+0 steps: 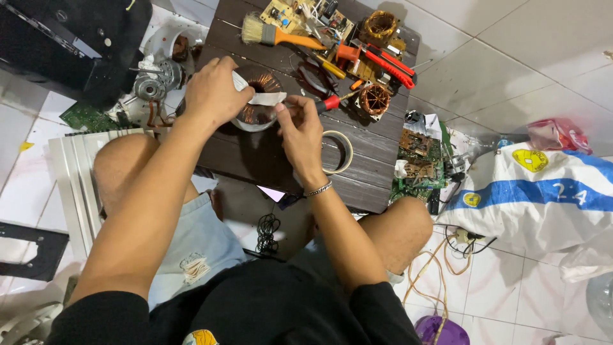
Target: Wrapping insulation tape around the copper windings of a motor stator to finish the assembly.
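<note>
A ring-shaped copper wire coil (260, 108), partly wrapped in white tape, lies on a low dark wooden table (268, 160). My left hand (214, 92) grips the coil's left side. My right hand (300, 124) pinches the end of a white tape strip (265, 98) that runs across the top of the coil. A roll of masking tape (338, 152) lies flat on the table just right of my right wrist.
Farther back on the table lie a paintbrush (274, 35), a circuit board (306, 18), two smaller copper coils (374, 99), red-handled pliers (386, 62) and a screwdriver (332, 102). Green circuit boards (418, 163) and a white sack (543, 191) sit on the tiled floor at right. A motor (153, 83) lies at left.
</note>
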